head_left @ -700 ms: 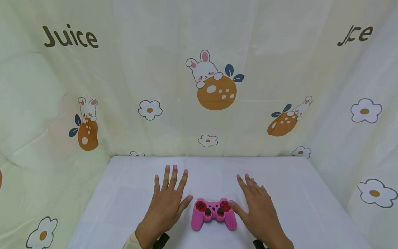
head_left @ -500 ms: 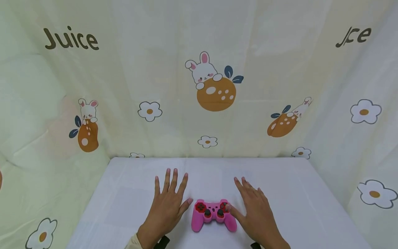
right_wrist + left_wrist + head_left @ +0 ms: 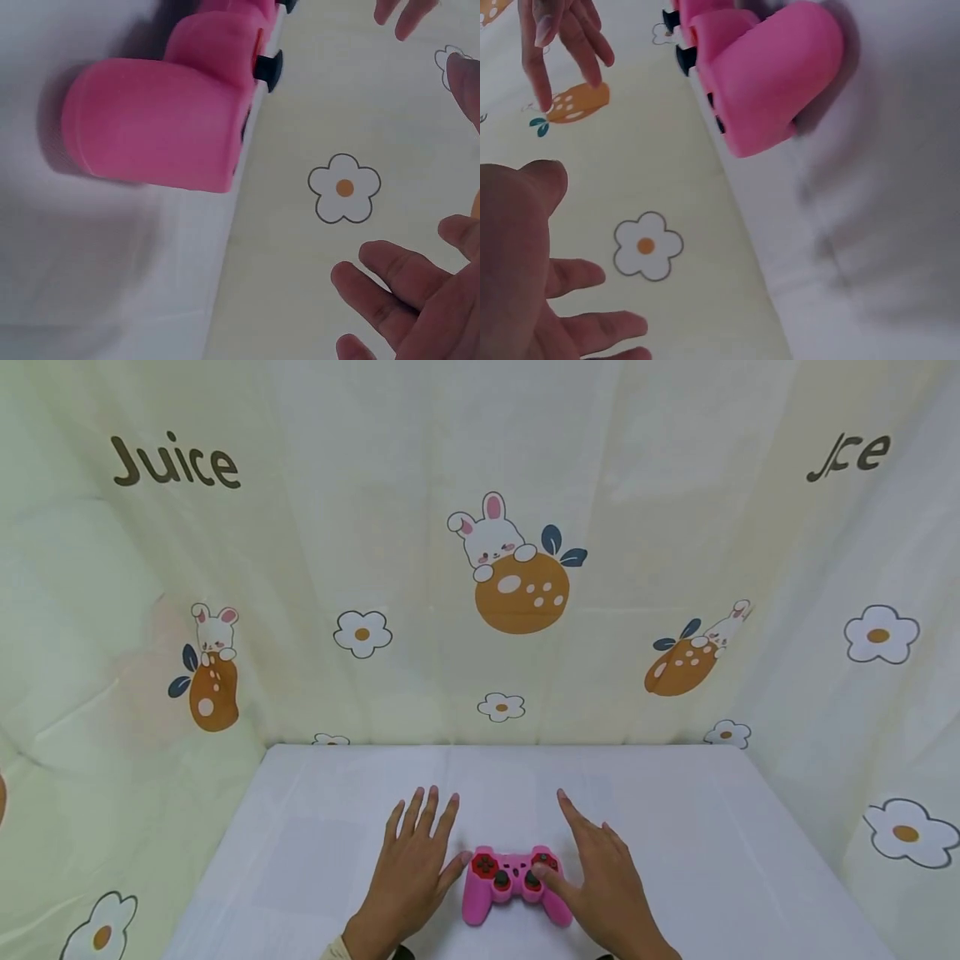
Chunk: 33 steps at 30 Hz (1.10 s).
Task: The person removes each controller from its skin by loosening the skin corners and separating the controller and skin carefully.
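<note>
Grip released on both sides: the left hand point(image 3: 408, 881) and the right hand point(image 3: 609, 885) hover with fingers extended and thumbs turned inward, holding nothing. The wrist views show space between each hand and the one pink game controller point(image 3: 516, 878) lying between them. In the head view the left thumb reaches to the controller's left end, and the right thumb overlaps its right-hand buttons.

The controller lies face up on the surface point(image 3: 690, 827), about midway between its left and right edges and well apart from its far edge, its two handles point(image 3: 476, 908) pointing away from that edge. It carries two black thumbsticks point(image 3: 502, 880) and one directional pad point(image 3: 484, 863) on a red panel; the button cluster opposite is partly covered by the thumb.

The surface is white, with faint folds and a soft shadow beside the controller. Two far corners show. Beyond the far edge and along both sides hangs a cream cloth point(image 3: 420, 543), printed with three rabbits on oranges point(image 3: 522, 593), seven flowers point(image 3: 362, 634) counted in the head view, and two words: "Juice" point(image 3: 176, 462) on the left, and one on the right broken by a fold. One pale sleeve point(image 3: 336, 950) shows at the left wrist.
</note>
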Each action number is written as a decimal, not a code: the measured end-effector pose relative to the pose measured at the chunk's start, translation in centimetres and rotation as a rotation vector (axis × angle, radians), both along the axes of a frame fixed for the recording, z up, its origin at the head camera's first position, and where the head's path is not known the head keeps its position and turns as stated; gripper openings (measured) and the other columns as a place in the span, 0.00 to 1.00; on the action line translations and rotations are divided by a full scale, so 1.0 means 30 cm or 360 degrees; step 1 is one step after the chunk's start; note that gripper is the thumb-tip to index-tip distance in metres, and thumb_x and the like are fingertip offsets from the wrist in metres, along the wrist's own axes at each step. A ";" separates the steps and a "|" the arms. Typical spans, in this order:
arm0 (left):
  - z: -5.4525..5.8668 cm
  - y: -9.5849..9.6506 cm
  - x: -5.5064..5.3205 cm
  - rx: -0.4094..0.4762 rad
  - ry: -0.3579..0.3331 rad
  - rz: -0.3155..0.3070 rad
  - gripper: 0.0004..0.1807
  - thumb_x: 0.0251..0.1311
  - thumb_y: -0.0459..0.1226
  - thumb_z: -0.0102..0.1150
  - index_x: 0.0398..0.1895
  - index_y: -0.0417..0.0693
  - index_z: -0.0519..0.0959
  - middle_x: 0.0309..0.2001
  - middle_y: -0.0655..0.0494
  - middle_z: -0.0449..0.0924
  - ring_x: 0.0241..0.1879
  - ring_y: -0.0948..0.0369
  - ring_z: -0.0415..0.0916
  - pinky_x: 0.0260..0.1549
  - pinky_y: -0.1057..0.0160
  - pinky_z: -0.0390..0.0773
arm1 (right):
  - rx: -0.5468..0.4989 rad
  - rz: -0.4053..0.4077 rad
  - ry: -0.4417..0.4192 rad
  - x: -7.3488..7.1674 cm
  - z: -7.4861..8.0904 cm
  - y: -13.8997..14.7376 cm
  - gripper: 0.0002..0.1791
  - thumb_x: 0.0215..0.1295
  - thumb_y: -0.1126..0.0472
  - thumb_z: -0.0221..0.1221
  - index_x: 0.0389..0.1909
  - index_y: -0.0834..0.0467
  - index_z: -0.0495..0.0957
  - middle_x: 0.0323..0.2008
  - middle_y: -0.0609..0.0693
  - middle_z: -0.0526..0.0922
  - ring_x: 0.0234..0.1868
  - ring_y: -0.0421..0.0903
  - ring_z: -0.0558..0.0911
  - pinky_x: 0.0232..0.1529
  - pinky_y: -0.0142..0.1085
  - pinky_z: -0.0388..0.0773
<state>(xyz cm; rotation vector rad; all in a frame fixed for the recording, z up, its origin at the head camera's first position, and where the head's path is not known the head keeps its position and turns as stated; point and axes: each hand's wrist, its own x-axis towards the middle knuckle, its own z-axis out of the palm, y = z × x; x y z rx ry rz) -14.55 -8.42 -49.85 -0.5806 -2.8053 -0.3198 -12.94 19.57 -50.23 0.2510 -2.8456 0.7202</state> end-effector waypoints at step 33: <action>-0.221 0.066 -0.021 0.0215 0.0013 -0.0079 0.38 0.72 0.63 0.58 0.75 0.50 0.73 0.66 0.53 0.81 0.66 0.54 0.74 0.58 0.48 0.73 | -0.0306 0.0040 -0.0244 -0.028 -0.175 -0.019 0.56 0.54 0.34 0.76 0.81 0.45 0.65 0.79 0.53 0.70 0.74 0.63 0.75 0.71 0.67 0.69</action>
